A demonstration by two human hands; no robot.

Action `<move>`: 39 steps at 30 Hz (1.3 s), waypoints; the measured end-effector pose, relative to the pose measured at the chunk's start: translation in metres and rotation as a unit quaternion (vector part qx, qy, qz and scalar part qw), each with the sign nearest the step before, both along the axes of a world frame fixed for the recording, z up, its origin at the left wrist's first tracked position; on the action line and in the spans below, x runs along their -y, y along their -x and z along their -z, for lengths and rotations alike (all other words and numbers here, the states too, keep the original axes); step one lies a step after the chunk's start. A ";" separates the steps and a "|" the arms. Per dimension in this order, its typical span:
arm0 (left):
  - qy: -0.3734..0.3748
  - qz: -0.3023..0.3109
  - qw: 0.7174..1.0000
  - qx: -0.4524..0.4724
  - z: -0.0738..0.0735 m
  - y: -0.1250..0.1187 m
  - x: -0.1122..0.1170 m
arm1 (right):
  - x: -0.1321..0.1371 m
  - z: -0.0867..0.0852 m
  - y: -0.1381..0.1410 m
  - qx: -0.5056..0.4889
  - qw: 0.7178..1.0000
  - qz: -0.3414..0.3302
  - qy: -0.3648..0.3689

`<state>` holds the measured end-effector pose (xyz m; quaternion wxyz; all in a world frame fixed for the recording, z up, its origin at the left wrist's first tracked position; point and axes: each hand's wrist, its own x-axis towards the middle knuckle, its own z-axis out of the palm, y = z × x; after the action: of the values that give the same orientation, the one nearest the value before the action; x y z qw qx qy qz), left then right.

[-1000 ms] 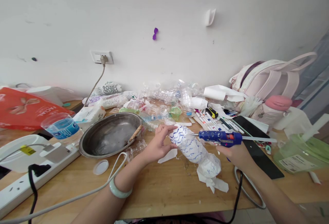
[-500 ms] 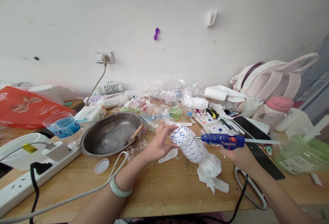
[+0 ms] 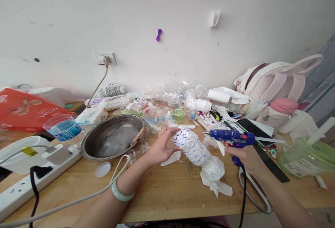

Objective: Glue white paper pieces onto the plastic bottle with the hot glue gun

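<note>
Paper-wrapped bottle (image 3: 196, 151) is lying on the wooden table (image 3: 162, 193), left hand (image 3: 161, 146) gripping its top end, right hand (image 3: 244, 155) clutching the blue glue gun (image 3: 231, 136) just beside it.

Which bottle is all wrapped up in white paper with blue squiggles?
The wrapped bottle lying by the left hand. The water bottle far left has only a blue label.

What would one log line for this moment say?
left hand: steadying paper-wrapped bottle | right hand: holding blue glue gun, nozzle just off the bottle | surface: wooden table
</note>
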<state>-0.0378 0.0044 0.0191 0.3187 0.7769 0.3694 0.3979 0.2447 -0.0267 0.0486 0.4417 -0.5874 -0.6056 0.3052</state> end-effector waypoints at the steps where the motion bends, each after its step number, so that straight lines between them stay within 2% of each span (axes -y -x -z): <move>1: 0.003 -0.001 1.000 0.005 0.000 0.000 0.000 | -0.002 -0.002 0.002 -0.028 0.999 -0.002 0.017; 3: 0.011 0.000 1.000 0.019 0.001 -0.001 0.001 | -0.006 -0.005 0.009 -0.076 0.996 -0.016 0.054; 6: 0.025 0.003 0.999 0.036 0.002 -0.001 0.000 | -0.015 -0.009 0.018 -0.090 0.991 -0.056 0.078; 15: 0.088 0.027 0.991 0.092 0.006 0.001 -0.007 | -0.035 -0.026 0.042 -0.005 0.991 -0.126 0.050; 18: 0.105 0.034 0.988 0.107 0.008 0.002 -0.009 | -0.037 -0.029 0.049 0.002 0.991 -0.123 0.049; 24: 0.116 0.040 0.985 0.119 0.010 0.003 -0.011 | -0.037 -0.023 0.056 0.006 0.994 -0.095 0.057; 34: 0.126 0.032 0.984 0.119 0.010 0.002 -0.010 | -0.042 -0.005 0.058 -0.016 0.990 -0.137 0.035; 39: 0.136 0.032 0.983 0.122 0.008 0.002 -0.009 | -0.038 -0.008 0.056 -0.053 0.987 -0.143 0.057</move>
<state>-0.0396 0.0136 0.0111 0.4765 0.6834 0.3535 0.4254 0.1891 0.0108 0.0564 0.3909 -0.5022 -0.6409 0.4292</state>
